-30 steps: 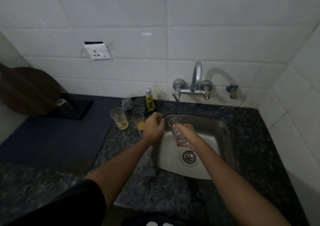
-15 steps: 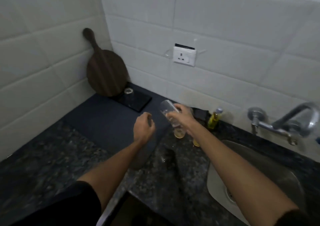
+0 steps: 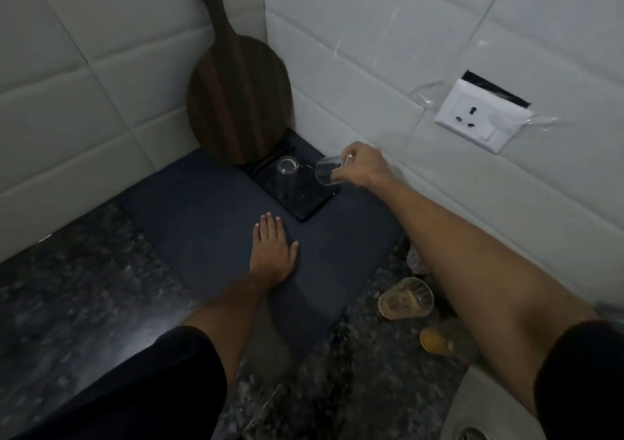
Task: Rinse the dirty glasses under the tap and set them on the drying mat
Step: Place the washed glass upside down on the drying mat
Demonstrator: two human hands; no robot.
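Note:
My right hand (image 3: pixel 361 167) grips a clear glass (image 3: pixel 327 171), tipped on its side with its mouth pointing left, just above the right edge of the small black drying mat (image 3: pixel 304 200) in the corner. One clear glass (image 3: pixel 288 173) stands upside down on that mat. My left hand (image 3: pixel 274 252) lies flat, fingers straight, on the large dark blue mat (image 3: pixel 202 223). Two dirty glasses stand on the granite counter near my right forearm: one with pale residue (image 3: pixel 406 298), one with orange juice at the bottom (image 3: pixel 435 342), partly hidden by the arm.
A dark wooden paddle board (image 3: pixel 236 95) leans in the tiled corner behind the black mat. A wall socket (image 3: pixel 481 117) is on the right wall. The steel sink (image 3: pixel 472 412) with its drain shows at the bottom right. Speckled granite counter (image 3: pixel 67 287) lies to the left.
My view swung left from the sink to the corner. My right hand carried the glass from the sink to above the black mat. My left hand opened and came down flat on the blue mat.

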